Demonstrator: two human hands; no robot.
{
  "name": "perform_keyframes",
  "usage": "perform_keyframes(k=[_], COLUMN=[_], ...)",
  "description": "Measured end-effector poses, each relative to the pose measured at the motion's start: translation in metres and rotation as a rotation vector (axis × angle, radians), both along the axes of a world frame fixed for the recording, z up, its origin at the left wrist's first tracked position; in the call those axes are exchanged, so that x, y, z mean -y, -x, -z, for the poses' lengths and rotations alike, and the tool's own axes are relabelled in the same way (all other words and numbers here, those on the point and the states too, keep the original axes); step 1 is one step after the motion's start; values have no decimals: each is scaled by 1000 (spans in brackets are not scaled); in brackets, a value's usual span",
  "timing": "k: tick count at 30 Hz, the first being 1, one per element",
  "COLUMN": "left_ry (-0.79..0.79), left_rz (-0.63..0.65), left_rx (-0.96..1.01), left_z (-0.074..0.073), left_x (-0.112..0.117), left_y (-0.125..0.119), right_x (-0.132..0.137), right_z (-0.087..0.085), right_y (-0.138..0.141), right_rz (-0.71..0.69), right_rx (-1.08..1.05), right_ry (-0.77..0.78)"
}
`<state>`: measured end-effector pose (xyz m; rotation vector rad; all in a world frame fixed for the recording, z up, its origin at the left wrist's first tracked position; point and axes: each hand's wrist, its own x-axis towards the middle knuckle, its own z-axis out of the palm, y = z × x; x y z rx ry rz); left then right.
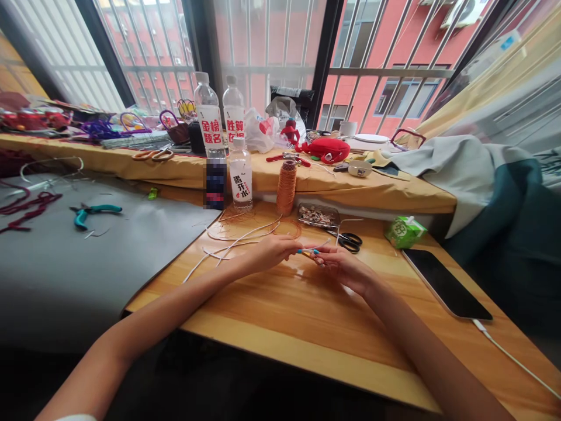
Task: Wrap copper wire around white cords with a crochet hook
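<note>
Above the wooden table (307, 327), my left hand (274, 250) is closed in a pinch on a thin white cord (308, 251). My right hand (344, 264) pinches the same cord a short way to the right, its fingertips close to the left ones. A bit of orange shows by the right fingertips, too small to make out. More lengths of white cord (239, 241) trail over the table beyond my left hand. A spool of orange thread (287, 188), a clear box of small pale pieces (318, 216) and black-handled scissors (350, 241) lie just past my hands.
Water bottles (241, 181) stand behind the cords. A green drink carton (404, 232) and a charging phone (447, 283) lie at right. Teal-handled pliers (94, 214) rest on the grey mat (144, 251). Various craft items, including a red stuffed piece (329, 149), crowd the cloth-covered ledge (258, 169).
</note>
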<state>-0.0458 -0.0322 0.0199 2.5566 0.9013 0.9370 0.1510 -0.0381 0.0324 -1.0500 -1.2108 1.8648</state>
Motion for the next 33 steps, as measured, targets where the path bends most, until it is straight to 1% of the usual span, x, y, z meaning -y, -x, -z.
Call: perform_keyframes(k=[2,3,4,5,6,7,8,9,10,11,13,14,16,19,22,26,28,30,33], left_ry=[-80,-88,-75,-47,-8,36,78,114,142,167,214,243,319,446,554,754,840,892,921], left_rz=[-6,-20,-38,-53,-65,-76,-81,-83,-81,-76,-65,-64,-77,-101,-103,-106,-115,-121,-105], left_rx=[-67,-68,-53,-35,-19,-6,0,3,6,9,20,29,56,86,115,189,217,228,221], left_z=[2,3,3,2,2,0,-1,-2,-3,-4,-5,-5,-6,-6,-7,-8,-9,-10,-9], left_x=[-1,-1,-1,-1,-1,-1,-1,-1,0,0,1,2,2,2,2,3,4,3,0], left_y=[1,0,0,-1,-1,-2,-3,-3,-3,-4,-4,-4,-5,-6,-8,-12,-13,-13,-10], right_x=[-2,-3,-4,-4,-4,-3,-1,1,3,6,11,12,14,13,11,12,14,16,16], right_z=[2,3,3,3,2,0,-1,-2,-3,-3,1,3,8,12,14,14,13,14,17], right_y=[0,-1,-1,-1,-1,-1,-1,0,2,4,8,10,13,13,11,11,12,13,14], right_rz=[29,78,151,242,338,416,458,455,408,331,165,106,31,1,0,-59,-82,-97,-86], right_rx=[69,125,194,274,359,443,521,590,649,701,823,895,1029,1159,1235,1273,1290,1299,1266], right_ry=[-2,-18,-65,-159,-300,-477,-667,-844,-989,-1091,-1227,-1278,-1372,-1507,-1644,-1790,-1820,-1812,-1697])
